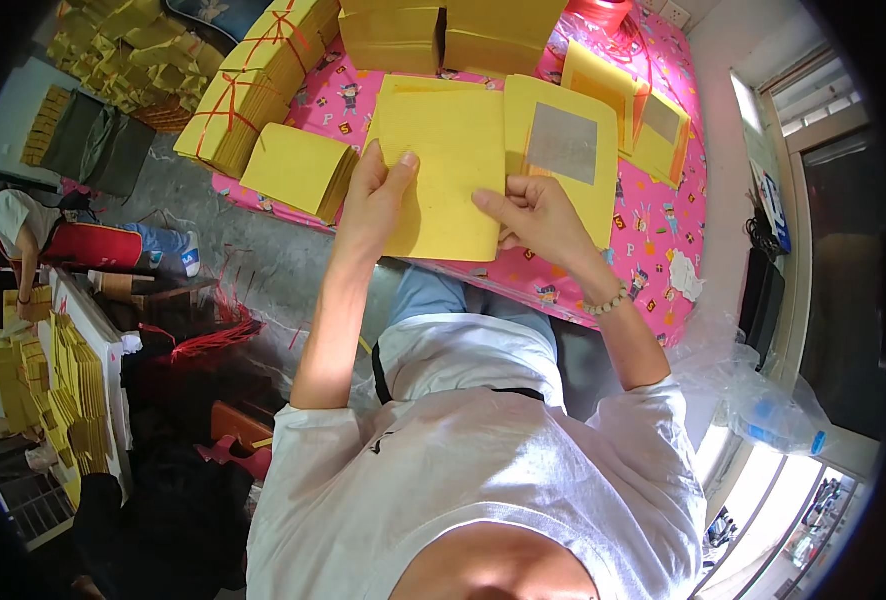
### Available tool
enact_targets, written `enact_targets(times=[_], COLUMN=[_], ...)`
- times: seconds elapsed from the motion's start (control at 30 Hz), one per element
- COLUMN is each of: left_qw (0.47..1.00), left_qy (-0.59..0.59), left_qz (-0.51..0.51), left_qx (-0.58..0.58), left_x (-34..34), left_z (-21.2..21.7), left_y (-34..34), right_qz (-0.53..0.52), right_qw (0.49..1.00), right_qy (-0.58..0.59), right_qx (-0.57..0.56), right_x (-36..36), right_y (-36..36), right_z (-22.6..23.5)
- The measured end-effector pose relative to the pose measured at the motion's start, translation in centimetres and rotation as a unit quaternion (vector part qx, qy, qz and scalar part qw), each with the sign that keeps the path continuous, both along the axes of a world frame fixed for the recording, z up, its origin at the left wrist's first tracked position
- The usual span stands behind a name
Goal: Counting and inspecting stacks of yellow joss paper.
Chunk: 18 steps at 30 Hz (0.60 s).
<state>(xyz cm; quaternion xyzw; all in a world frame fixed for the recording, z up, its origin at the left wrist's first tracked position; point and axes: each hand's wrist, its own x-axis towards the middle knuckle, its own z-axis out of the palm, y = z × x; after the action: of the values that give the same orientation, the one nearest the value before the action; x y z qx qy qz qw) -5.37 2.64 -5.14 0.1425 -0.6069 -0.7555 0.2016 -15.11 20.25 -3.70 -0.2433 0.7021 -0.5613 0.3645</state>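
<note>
A yellow stack of paper sheets [443,180] is held up in front of me, over the near edge of the table. My left hand [375,200] grips its left side, thumb on top. At its right side my right hand [543,215] pinches the edge with the fingers curled; a beaded bracelet [608,300] circles that wrist. Just beyond lies a yellow sheet with a grey rectangle [563,145] bordered in orange, partly covered by the held stack. To the left rests a smaller yellow paper stack [298,170]. How many sheets I hold cannot be made out.
The table wears a pink patterned cloth [663,230]. Red-tied yellow bundles [243,100] line its left side; larger yellow blocks [393,40] stand at the back. Red string [603,15] lies at the back right. At far left a person [23,225] works by a table of yellow paper [78,390].
</note>
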Motion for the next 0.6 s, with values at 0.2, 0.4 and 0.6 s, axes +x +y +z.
enact_targets(times=[0.2, 0.4, 0.6], left_qw=[1.0, 0.998, 0.996], left_qy=[0.008, 0.011, 0.009], left_qz=[0.023, 0.059, 0.088], left_qx=[0.002, 0.006, 0.003], left_x=[0.3, 0.5, 1.3], left_z=[-0.1, -0.6, -0.5], left_y=[-0.5, -1.2, -1.3], right_qz=[0.037, 0.03, 0.054], right_qw=[0.998, 0.999, 0.997], right_qy=[0.041, -0.025, 0.004], right_qx=[0.015, 0.021, 0.054], right_x=[0.5, 2.0, 1.1], right_y=[0.0, -0.3, -1.3], right_z=[-0.9, -0.3, -0.1])
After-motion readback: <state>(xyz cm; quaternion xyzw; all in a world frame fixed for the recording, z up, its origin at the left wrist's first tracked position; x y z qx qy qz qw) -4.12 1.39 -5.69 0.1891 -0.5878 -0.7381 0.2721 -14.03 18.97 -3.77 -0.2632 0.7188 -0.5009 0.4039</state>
